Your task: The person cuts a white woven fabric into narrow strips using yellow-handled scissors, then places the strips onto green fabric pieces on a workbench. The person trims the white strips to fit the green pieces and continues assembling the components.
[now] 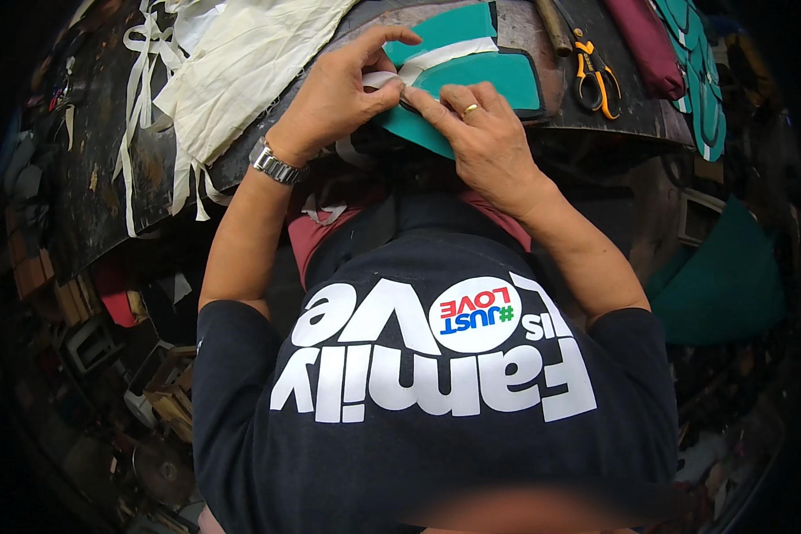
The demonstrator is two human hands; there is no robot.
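Observation:
A teal green flat piece [494, 84] with dark edges lies at the table's near edge, its front part hanging toward me. Across it runs a white fabric strip [449, 55]. My left hand [343, 93], with a metal watch on the wrist, pinches the strip's near end between thumb and fingers. My right hand [489, 138], with a ring on one finger, is closed on the green piece's near edge. Its index fingertip meets the left thumb at the strip. Whether anything small lies between those fingertips is hidden.
Cream cloth [249, 67] with loose ties spreads over the dark table [89, 178] at left. Orange-and-black scissors [596, 76] lie at right beside a wooden handle [554, 27]. Farther right are a maroon cloth [648, 44] and stacked teal pieces [705, 98].

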